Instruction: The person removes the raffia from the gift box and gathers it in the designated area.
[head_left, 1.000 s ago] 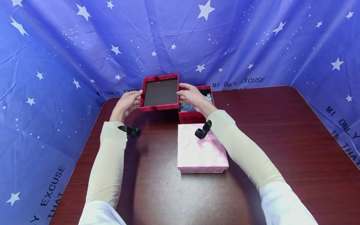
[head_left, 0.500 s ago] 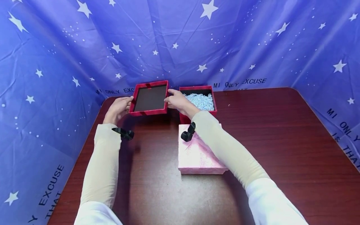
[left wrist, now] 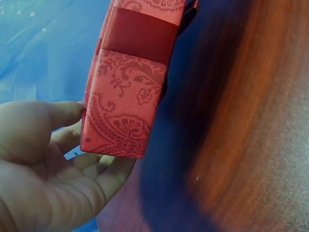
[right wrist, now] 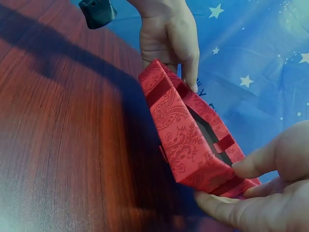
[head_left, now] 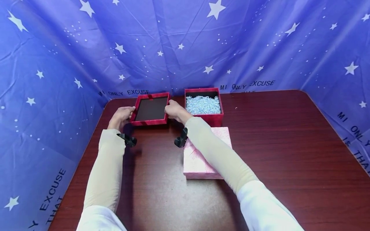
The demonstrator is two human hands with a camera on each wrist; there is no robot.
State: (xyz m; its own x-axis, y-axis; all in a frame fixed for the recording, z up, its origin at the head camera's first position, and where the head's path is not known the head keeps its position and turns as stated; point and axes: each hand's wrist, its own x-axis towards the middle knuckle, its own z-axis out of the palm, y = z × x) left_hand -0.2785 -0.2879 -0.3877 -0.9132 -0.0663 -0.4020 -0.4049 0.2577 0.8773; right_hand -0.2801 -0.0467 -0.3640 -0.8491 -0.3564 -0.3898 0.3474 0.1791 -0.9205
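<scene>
The red lid point(head_left: 151, 109) has moved lower and leftward; your left hand point(head_left: 120, 117) and right hand point(head_left: 175, 110) grip its opposite sides. It is already off the red box point(head_left: 214, 120), open just right of your grip, but not yet released.

The lid point(head_left: 151, 109) has shifted left from the red box point(head_left: 213, 120) and sunk closer to the counter point(head_left: 289, 147), leaving a gap between them. The right hand point(head_left: 175, 110), earlier over the red box, is now left of it, baring the blue shreds point(head_left: 203, 105) inside; the left hand point(head_left: 120, 116) has also gone farther left.
</scene>
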